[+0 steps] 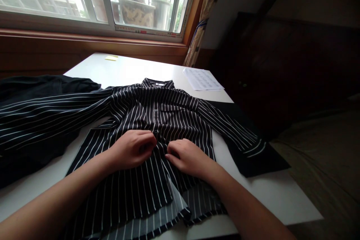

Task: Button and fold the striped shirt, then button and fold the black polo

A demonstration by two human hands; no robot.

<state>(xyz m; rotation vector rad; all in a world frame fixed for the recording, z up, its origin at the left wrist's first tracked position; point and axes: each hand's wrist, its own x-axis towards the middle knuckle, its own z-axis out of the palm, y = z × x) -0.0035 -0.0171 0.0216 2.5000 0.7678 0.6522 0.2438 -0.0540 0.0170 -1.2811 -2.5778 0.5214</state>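
Note:
A black shirt with white stripes [135,191] lies spread face up, its collar toward the window and its hem toward me. The upper front is closed, with a button showing below the collar; the lower front edges part near the hem. My left hand [135,148] is closed on the shirt's front edge at the middle. Just to its right, my right hand [187,155] pinches the other side of the front opening. The fingertips of both hands are partly hidden, and whether a button is between them cannot be seen.
The shirt lies on a white table [281,195]. Dark clothing [42,86] is at the left, partly under a sleeve. Black cloth [250,165] lies beneath the right sleeve. Printed papers [203,79] and a yellow note [111,58] are at the back, below a window [140,3].

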